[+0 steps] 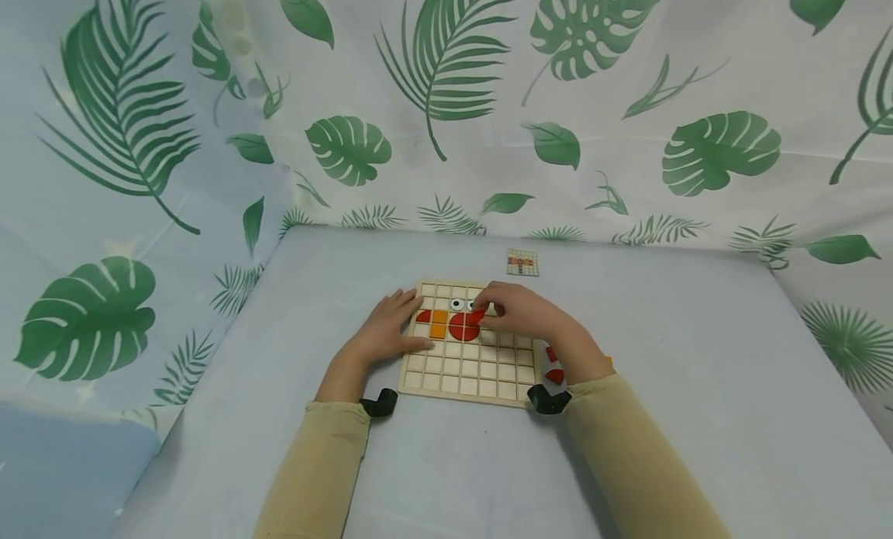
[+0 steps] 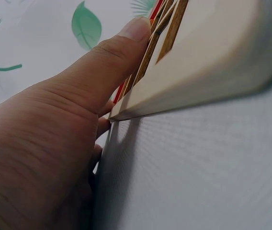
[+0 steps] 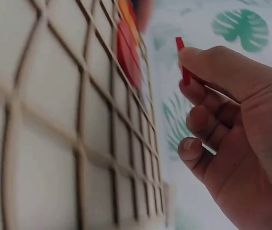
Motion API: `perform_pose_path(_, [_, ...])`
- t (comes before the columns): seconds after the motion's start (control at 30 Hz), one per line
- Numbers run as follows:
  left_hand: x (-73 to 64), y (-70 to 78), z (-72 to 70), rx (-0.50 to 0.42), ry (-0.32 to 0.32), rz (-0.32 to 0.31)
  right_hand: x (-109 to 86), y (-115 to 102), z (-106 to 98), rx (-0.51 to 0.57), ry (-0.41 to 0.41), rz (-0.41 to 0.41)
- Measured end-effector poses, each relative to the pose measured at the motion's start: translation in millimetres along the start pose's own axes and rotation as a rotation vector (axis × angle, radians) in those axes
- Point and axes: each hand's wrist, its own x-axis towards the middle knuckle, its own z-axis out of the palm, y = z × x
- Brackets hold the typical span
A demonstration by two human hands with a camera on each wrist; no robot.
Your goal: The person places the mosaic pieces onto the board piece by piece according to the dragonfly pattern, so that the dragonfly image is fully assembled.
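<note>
A wooden grid board (image 1: pixel 467 386) lies flat on the table. The left hand (image 1: pixel 382 327) rests on its left edge, thumb laid over the border and the other fingers stretched along the side. Between thumb and index finger the right hand (image 3: pixel 236 110) pinches a small red tile (image 3: pixel 181 55), seen edge-on in the right wrist view, just above the board. Set into the grid are orange square tiles (image 1: pixel 437 331), a red quarter piece (image 1: pixel 423 316), red curved pieces (image 1: pixel 456 329) forming a rounded shape, and eye tiles (image 1: pixel 456 304), one partly covered by the right fingers.
A small pattern card (image 1: pixel 522 263) lies behind the board. Loose red pieces (image 1: pixel 554 376) sit to the board's right, near the right wrist, with an orange piece (image 1: pixel 610 361) partly hidden by the forearm. A leaf-print curtain (image 1: pixel 460 159) stands behind the table.
</note>
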Motion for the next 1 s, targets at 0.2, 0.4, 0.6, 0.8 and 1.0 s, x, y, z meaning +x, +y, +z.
perform_pose_path(0.2, [0.5,1.2,-0.4,0.010,-0.002,-0.004,25.8,-17.5,20.7,0.003,-0.003,-0.037])
perform_pose_path(0.4, [-1.1,1.1,-1.7,0.005,-0.003,0.012,45.2,-31.2,36.8,-0.041,-0.026,-0.042])
perform_pose_path(0.6, [-2.7,-0.2,-2.8,-0.002,0.005,0.038,55.2,-45.0,46.0,-0.077,-0.054,-0.077])
perform_pose_path(0.8, [-3.7,0.2,-4.2,-0.010,-0.001,0.038,60.1,-50.9,50.7,-0.110,-0.068,-0.075])
perform_pose_path(1.0, [-3.4,-0.6,-3.7,-0.010,0.001,0.037,62.4,-52.3,52.4,-0.108,-0.082,-0.070])
